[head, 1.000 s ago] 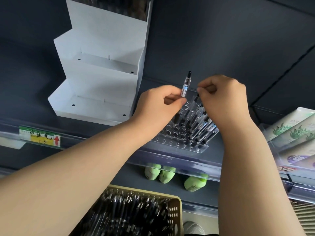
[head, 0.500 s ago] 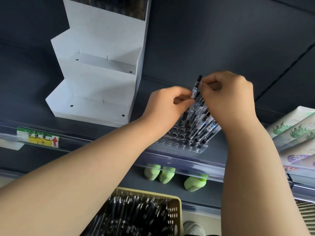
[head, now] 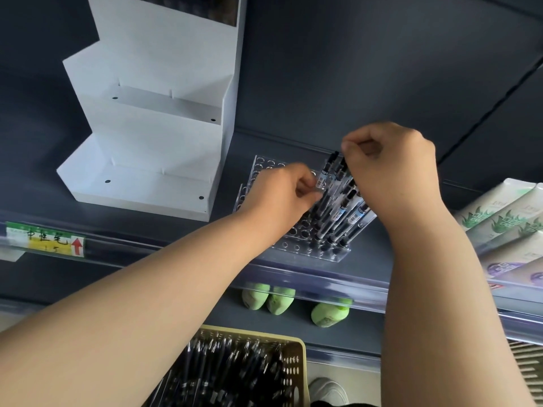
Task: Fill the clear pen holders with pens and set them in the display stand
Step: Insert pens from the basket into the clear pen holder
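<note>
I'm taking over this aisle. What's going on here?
A person is filling a clear pen holder. The left hand pinches a pen by its barrel and the right hand pinches its top. The holder's right rows hold pens, its left holes none. It sits beside the white display stand, not yet in it.

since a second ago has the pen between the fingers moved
Yes. The pen pinched by the left hand has come down toward the clear pen holder; it was raised well above it, now it is in among the standing pens.

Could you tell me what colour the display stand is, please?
The stand is white; head view.
</note>
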A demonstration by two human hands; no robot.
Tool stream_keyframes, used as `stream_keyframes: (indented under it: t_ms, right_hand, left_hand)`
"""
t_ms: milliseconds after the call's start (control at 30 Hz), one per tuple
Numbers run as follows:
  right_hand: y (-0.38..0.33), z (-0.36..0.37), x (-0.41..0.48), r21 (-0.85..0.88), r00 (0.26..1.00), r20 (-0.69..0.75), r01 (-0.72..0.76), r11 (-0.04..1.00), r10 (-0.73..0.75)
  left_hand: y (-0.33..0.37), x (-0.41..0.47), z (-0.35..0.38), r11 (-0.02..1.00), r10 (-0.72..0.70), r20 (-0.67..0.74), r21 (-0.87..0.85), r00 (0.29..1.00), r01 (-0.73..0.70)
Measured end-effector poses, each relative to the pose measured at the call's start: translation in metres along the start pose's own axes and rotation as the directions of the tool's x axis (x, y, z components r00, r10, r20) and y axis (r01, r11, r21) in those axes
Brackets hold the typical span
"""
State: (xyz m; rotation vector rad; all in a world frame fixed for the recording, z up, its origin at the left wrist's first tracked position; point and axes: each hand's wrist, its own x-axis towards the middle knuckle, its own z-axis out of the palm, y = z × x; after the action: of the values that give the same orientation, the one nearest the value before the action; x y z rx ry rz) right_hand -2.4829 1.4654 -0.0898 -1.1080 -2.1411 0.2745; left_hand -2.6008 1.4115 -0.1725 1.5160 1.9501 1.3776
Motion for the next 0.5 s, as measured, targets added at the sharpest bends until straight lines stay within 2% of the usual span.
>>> stream_keyframes:
  t_ms: [300, 500]
  right_hand:
    - [-0.0033, 0.0025, -0.0046, 0.004, 0.999, 0.028, 0.046, 0.999, -0.046]
    - [-0.0034, 0.0022, -0.0056, -0.016, 0.999, 0.02, 0.047, 0.999, -0.046]
  left_hand:
    - [-0.0018, -0.0064, 0.0003, 0.997, 0.068, -0.007, 0.028, 0.998, -0.068]
    - [-0.0007, -0.0069, 0.0038, 1.0, 0.025, 0.022, 0.013, 0.999, -0.025]
